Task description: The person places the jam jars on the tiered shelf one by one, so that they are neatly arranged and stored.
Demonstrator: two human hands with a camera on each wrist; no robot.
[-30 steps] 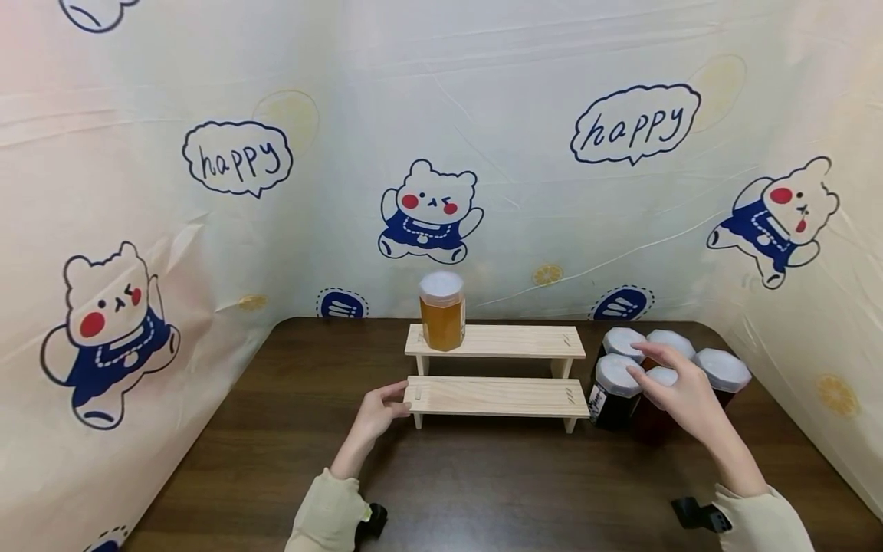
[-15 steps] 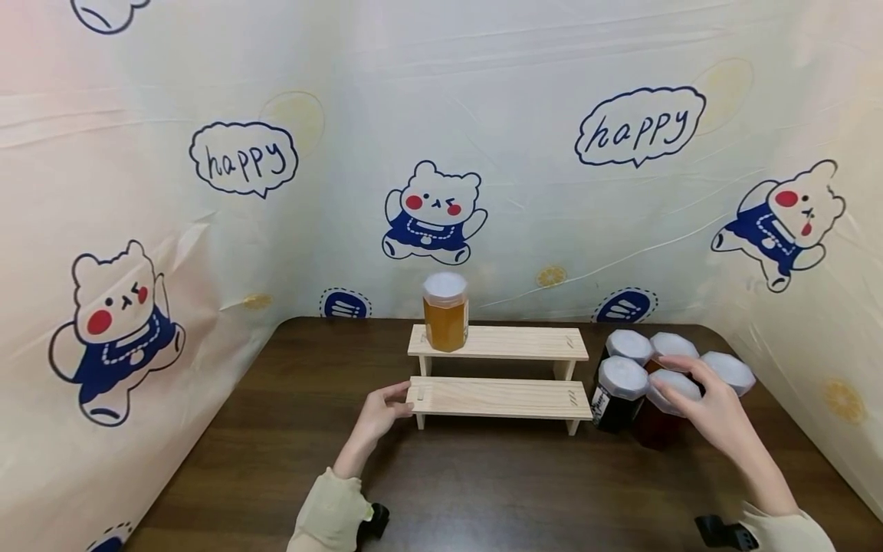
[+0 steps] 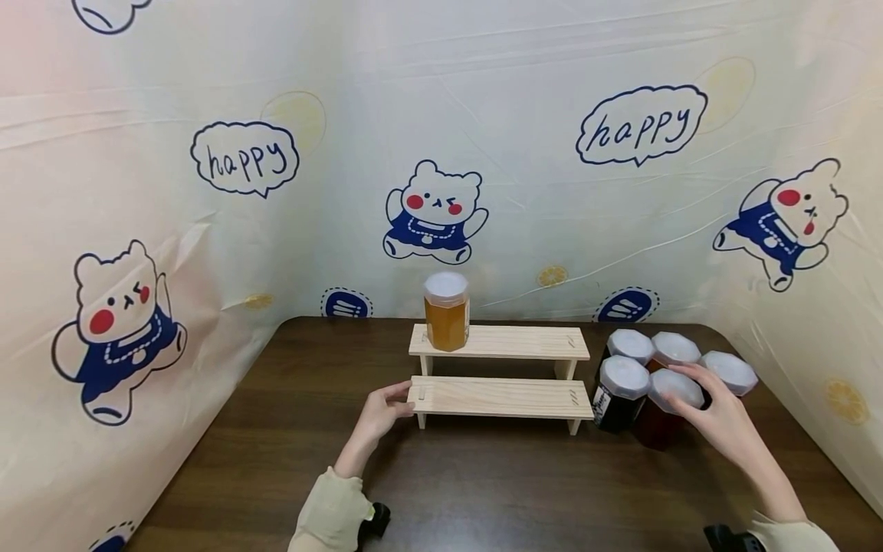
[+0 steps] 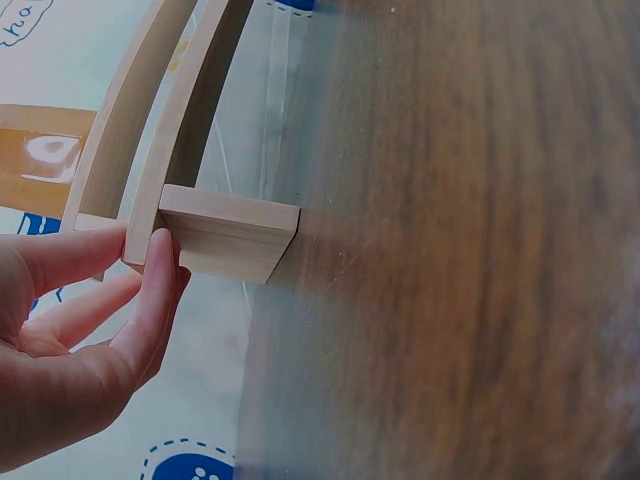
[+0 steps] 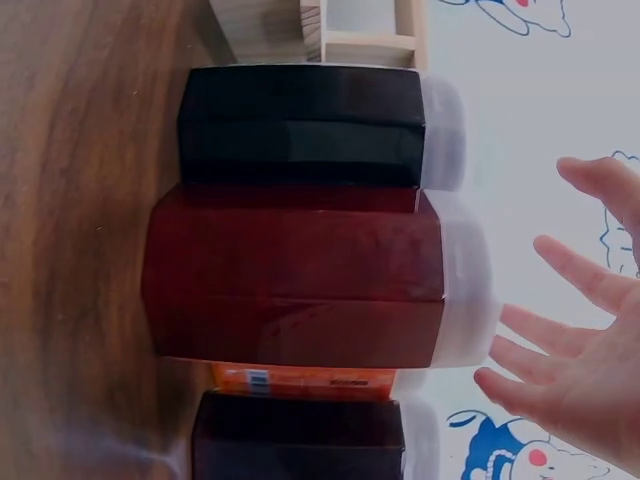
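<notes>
At the left end of the two-step wooden shelf (image 3: 497, 397), my left hand (image 3: 378, 414) pinches the lower board's tip between thumb and fingers, as the left wrist view shows. My right hand (image 3: 717, 414) is over the white lid of a dark red jar (image 3: 657, 423). Seen from the right wrist, its fingers (image 5: 580, 278) are spread and relaxed beside that lid, holding nothing. A black jar (image 3: 612, 410) stands just left of the red one. On the upper step's left end sits an amber jar (image 3: 446, 328) with a white lid.
Behind and right of the red jar stand more white-lidded jars, including one at the far right (image 3: 730, 373). All are on a dark wooden table (image 3: 310, 360). A printed curtain (image 3: 524, 192) with cartoon bears encloses the back and sides.
My right hand has moved right and toward me, from above the middle of the jar group to the red jar's lid. My left hand keeps its place on the shelf.
</notes>
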